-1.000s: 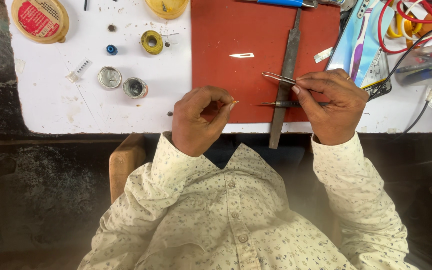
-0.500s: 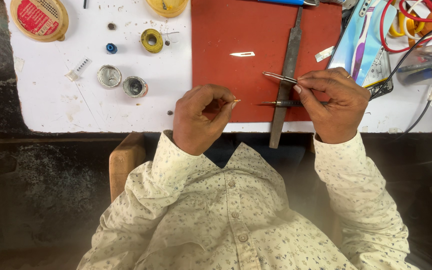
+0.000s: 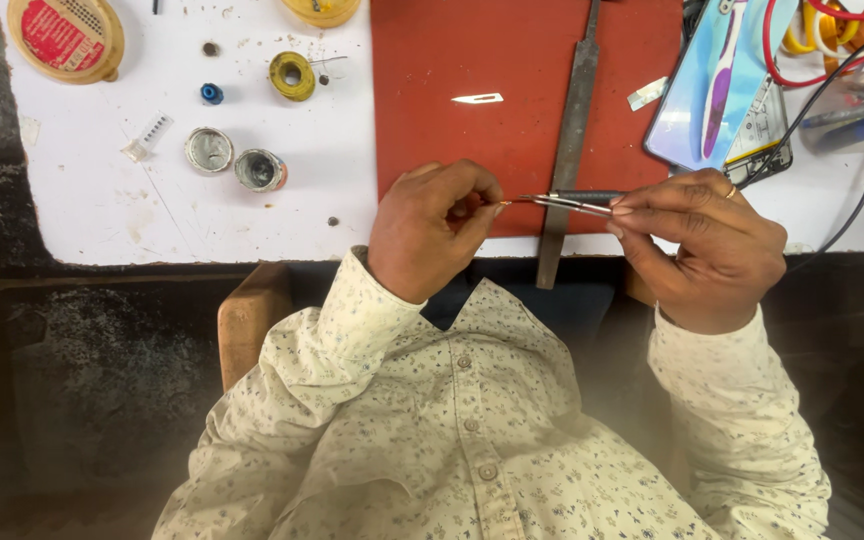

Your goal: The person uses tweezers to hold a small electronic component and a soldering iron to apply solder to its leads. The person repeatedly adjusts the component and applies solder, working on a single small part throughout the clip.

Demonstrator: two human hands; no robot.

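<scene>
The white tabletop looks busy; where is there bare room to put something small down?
The white tabletop is bare along its near edge, below the two small round tins and left of the left hand. The red mat is open around the loose blade, left of the metal file. The far right corner, with cables and phone, is crowded.

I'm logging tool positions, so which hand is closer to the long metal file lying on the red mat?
Right. The right hand sits just beside the metal file, its tweezers crossing over it. The left hand is farther off, left of the file.
</scene>
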